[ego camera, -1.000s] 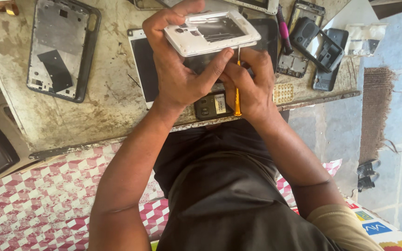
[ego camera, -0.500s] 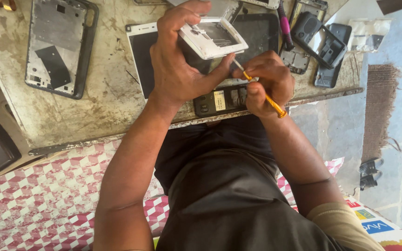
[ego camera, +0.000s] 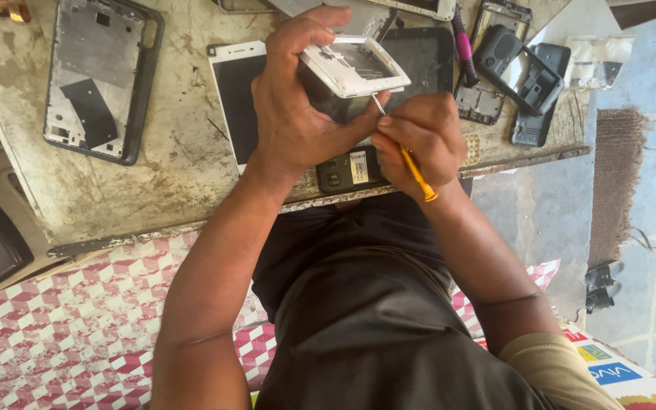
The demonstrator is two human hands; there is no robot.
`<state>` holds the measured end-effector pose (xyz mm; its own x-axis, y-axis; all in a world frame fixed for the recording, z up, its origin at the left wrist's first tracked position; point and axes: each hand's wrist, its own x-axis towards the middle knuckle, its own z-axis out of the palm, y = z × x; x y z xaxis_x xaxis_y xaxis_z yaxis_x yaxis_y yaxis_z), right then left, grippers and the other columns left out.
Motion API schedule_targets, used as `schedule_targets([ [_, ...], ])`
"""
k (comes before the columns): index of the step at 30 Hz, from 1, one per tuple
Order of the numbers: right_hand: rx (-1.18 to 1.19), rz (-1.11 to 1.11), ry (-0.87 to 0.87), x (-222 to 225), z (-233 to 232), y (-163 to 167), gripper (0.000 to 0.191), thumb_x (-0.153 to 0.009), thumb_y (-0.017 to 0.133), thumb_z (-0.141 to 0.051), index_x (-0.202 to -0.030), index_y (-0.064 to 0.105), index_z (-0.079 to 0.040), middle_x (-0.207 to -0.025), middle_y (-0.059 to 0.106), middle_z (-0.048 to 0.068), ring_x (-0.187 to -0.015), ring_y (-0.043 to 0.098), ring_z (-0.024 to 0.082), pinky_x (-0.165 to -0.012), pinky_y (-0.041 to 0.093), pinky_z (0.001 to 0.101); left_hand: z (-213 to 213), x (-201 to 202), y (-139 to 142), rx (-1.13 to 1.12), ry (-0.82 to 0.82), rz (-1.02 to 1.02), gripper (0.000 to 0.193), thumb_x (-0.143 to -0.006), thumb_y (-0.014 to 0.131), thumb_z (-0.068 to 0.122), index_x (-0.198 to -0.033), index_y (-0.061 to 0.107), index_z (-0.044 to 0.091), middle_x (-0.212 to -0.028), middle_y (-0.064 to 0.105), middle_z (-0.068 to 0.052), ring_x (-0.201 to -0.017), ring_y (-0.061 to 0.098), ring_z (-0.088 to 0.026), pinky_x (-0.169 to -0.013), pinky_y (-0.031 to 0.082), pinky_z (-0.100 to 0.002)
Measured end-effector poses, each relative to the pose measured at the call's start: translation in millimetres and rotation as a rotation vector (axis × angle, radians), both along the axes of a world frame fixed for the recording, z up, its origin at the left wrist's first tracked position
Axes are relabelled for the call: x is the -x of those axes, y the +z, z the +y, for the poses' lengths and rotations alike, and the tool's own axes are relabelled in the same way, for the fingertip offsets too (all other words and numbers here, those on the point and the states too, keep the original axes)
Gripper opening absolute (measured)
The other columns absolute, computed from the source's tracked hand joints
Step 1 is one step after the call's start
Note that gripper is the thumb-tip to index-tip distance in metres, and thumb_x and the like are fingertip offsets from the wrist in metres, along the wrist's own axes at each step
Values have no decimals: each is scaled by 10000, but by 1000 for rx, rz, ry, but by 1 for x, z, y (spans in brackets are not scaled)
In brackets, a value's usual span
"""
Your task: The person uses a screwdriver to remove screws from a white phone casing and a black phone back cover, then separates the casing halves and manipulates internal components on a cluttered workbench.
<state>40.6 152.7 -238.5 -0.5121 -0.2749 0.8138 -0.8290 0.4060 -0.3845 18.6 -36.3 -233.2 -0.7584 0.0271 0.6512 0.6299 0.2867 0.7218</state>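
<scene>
White phone frame point(ego camera: 354, 67) sits gripped in the left hand point(ego camera: 298, 114), tilted. Just right, the right hand point(ego camera: 419, 140) pinches a yellow-handled screwdriver point(ego camera: 408, 161) (tip at the frame's near edge), shaft slanting up-left.

Single head-worn view, steeply downward, close over workbench point(ego camera: 153, 190) edge and lap

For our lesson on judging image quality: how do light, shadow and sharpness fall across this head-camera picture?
Head view: soft daylight, brightest on the tiled floor; sharp on the left hand, white phone frame, right hand and orange screwdriver; dark clothing below; edges bend slightly.
</scene>
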Motion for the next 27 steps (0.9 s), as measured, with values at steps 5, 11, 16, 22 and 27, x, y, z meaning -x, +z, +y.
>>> schedule_targets([
  [5,-169,114,-132,-1,-7,9,222,-932,863,-93,-1050,678,-61,-1011,630,67,-984,597,295,-833,503,410,-1,0,0,-57,10,-31,708,-917,960,209,-1342,396,165,-1402,608,-106,-1191,729,-219,-977,680,-297],
  [11,-125,17,-36,5,-10,18,153,-976,801,-124,-1019,683,-36,-1005,650,85,-1053,650,291,-894,527,409,-4,2,0,-24,9,-28,741,-894,955,247,-1363,387,165,-1413,580,-101,-1258,695,-234,-1026,670,-313],
  [16,-39,-397,89,11,2,33,131,-1091,675,-152,-1046,688,-30,-1045,710,91,-1069,697,266,-909,558,355,-6,2,1,-11,0,-7,739,-887,901,191,-1408,378,155,-1417,569,-110,-1284,672,-247,-1056,653,-315],
  [22,-102,-227,61,8,-5,42,127,-1035,752,-137,-1029,703,-20,-1033,697,97,-1057,679,287,-913,562,389,-8,1,2,-56,-9,-37,769,-926,906,195,-1462,356,143,-1396,572,-99,-1264,697,-215,-1065,659,-310],
  [27,-101,-114,28,0,-15,43,158,-899,786,-107,-1018,734,-17,-1036,664,119,-1015,647,313,-888,561,411,-9,-1,2,-193,-75,-115,741,-948,889,121,-1443,338,129,-1387,582,-104,-1184,722,-196,-937,686,-276],
])
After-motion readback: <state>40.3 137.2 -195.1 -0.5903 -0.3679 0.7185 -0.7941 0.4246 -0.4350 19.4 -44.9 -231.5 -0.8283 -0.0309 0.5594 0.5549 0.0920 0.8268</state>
